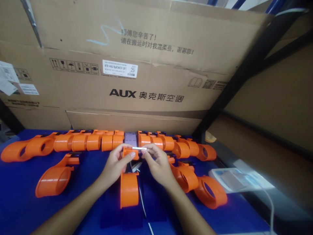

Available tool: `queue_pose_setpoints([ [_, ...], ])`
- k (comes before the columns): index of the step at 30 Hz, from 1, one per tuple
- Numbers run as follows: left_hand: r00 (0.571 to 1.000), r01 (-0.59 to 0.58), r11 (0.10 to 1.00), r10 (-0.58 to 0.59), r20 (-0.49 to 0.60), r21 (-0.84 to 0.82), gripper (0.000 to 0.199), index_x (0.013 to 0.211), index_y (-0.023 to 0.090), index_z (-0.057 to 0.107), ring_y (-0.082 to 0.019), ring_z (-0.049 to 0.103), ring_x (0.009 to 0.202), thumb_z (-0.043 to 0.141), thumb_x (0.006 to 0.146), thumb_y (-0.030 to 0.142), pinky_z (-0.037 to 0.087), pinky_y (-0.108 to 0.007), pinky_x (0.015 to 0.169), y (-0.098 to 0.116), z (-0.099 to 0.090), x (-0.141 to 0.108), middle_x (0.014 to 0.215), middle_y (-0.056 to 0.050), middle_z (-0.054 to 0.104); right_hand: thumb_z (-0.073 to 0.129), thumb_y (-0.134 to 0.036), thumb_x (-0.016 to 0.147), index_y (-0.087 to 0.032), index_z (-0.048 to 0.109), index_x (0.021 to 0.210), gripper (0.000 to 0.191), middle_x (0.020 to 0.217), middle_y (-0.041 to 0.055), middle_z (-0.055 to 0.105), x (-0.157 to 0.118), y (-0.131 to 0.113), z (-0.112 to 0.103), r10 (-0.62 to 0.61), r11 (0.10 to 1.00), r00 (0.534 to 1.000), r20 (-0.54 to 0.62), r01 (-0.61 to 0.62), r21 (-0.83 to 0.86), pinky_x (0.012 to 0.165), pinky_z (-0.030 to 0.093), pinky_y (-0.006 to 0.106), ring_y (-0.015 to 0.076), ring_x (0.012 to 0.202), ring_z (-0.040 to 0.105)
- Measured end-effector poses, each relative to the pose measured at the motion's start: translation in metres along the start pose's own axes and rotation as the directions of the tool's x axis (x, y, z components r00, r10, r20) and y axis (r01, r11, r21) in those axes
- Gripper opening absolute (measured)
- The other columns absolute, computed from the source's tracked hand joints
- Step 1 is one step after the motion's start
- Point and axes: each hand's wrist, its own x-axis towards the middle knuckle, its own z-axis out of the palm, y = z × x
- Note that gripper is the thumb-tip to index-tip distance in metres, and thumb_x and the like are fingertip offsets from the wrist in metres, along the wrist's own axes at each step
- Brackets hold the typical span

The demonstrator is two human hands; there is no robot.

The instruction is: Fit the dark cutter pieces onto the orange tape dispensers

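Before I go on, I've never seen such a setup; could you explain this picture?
There is no machine: a person works bare-handed, filmed by a head-worn camera looking forward and down. The left hand grips an orange piece; the right hand pinches the end of a white toothed strip next to it. Orange ring-shaped parts lie on a blue surface, with a lit screen behind the hands and printed cardboard at the back. Whether the orange ring below the hands belongs to the held piece, I cannot tell.

Left hand (pixel 117 164) gripping holder (pixel 129 191), apparently toothed strip (pixel 139 148)
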Motion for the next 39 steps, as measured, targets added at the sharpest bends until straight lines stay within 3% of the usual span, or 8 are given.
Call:
queue_pose_setpoints([
  [5,0.999,0.001,0.999,-0.003,-0.045,-0.035,0.039,0.114,0.020,0.065,-0.009,0.036,0.035,0.070,0.089,0.050,0.029,-0.022,0.042,-0.004,-0.012,0.007,0.041,0.011,0.044,0.061,-0.038,0.098,-0.022,0.062,0.099,0.016,0.084,0.0031,0.071,0.009,0.006,-0.015,-0.049,0.996,0.978,-0.203,0.032,-0.086,0.070,0.054,0.030,0.0199,0.076,0.069],
  [7,0.998,0.017,0.998,-0.021,-0.059,-0.063,0.039,0.114,0.020,0.066,-0.008,0.035,0.034,0.069,0.089,0.050,0.029,-0.022,0.042,-0.005,-0.013,0.008,0.041,0.010,0.044,0.060,-0.036,0.098,-0.022,0.063,0.095,0.015,0.080,0.0021,0.069,0.010,0.009,-0.019,-0.063,0.981,0.988,-0.141,0.035,-0.192,0.067,0.052,0.030,0.0196,0.072,0.067],
  [10,0.997,0.026,0.996,-0.031,-0.065,-0.085,0.038,0.114,0.020,0.066,-0.008,0.036,0.034,0.069,0.090,0.050,0.028,-0.022,0.042,-0.006,-0.012,0.008,0.041,0.010,0.044,0.057,-0.030,0.099,-0.022,0.067,0.092,0.014,0.078,0.0013,0.068,0.008,0.007,-0.021,-0.047,0.916,0.995,0.088,0.078,-0.393,0.063,0.048,0.028,0.0181,0.068,0.064],
  [13,0.998,0.025,0.996,-0.030,-0.060,-0.080,0.038,0.113,0.020,0.066,-0.008,0.036,0.034,0.070,0.089,0.050,0.028,-0.021,0.042,-0.005,-0.011,0.007,0.041,0.010,0.046,0.057,-0.018,0.094,-0.022,0.068,0.088,0.013,0.082,0.0011,0.069,0.006,0.002,-0.022,-0.027,0.847,0.961,0.276,0.169,-0.504,0.067,0.048,0.028,0.0180,0.074,0.063],
  [16,0.997,0.021,0.997,-0.025,-0.066,-0.070,0.039,0.113,0.020,0.066,-0.008,0.037,0.034,0.070,0.089,0.051,0.028,-0.021,0.042,-0.005,-0.011,0.007,0.041,0.010,0.045,0.060,-0.009,0.087,-0.022,0.066,0.085,0.014,0.084,0.0009,0.068,0.006,-0.003,-0.025,0.000,0.809,0.928,0.372,0.219,-0.545,0.071,0.047,0.028,0.0181,0.078,0.062],
  [30,0.998,0.011,0.997,-0.016,-0.065,-0.077,0.037,0.106,0.021,0.066,-0.008,0.037,0.034,0.072,0.087,0.052,0.029,-0.021,0.041,-0.004,-0.010,0.006,0.043,0.010,0.046,0.064,-0.012,0.092,-0.021,0.069,0.090,0.011,0.092,0.0047,0.059,-0.001,0.002,-0.016,-0.035,0.735,0.877,0.479,0.347,-0.583,0.086,0.049,0.037,0.0238,0.096,0.056],
  [35,0.998,0.001,0.998,-0.004,-0.057,-0.059,0.036,0.107,0.021,0.066,-0.008,0.037,0.034,0.070,0.089,0.052,0.029,-0.021,0.041,-0.006,-0.012,0.006,0.043,0.010,0.045,0.063,-0.012,0.094,-0.022,0.068,0.106,0.016,0.094,0.0048,0.063,0.002,0.005,-0.018,-0.100,0.739,0.882,0.461,0.376,-0.560,0.084,0.051,0.037,0.0224,0.092,0.058],
  [39,0.999,-0.001,0.999,0.000,-0.044,-0.042,0.036,0.110,0.021,0.066,-0.008,0.036,0.034,0.070,0.090,0.051,0.028,-0.021,0.041,-0.008,-0.013,0.006,0.042,0.010,0.046,0.056,-0.018,0.100,-0.021,0.067,0.103,0.012,0.092,0.0053,0.066,0.006,0.005,-0.021,-0.174,0.746,0.903,0.392,0.381,-0.546,0.081,0.051,0.038,0.0220,0.088,0.060],
])
